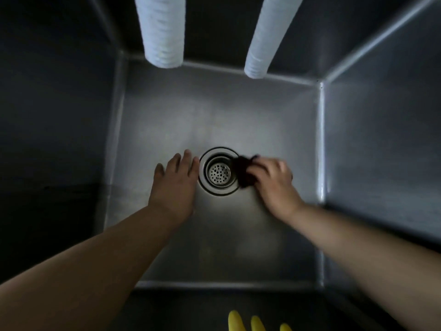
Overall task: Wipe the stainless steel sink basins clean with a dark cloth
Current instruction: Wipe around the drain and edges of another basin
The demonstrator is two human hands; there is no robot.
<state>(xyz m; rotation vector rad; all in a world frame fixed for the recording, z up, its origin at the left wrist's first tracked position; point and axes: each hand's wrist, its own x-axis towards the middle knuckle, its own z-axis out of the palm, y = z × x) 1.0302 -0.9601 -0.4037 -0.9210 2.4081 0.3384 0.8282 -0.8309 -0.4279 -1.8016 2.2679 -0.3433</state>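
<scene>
Wiping of the basin floor is in hand: the right hand [269,177] grasps the bunched dark cloth [244,173] against the drain strainer [218,173] rim, while the left hand [177,180] rests flat, grip released, just beside it. Next, in my judgement, the cloth must work round the ring, then along the sink basin [214,111] corners and walls.

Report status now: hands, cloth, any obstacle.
Left hand flat beside drain strainer. Right hand grips dark cloth at drain rim. Nothing blocks basin.
</scene>
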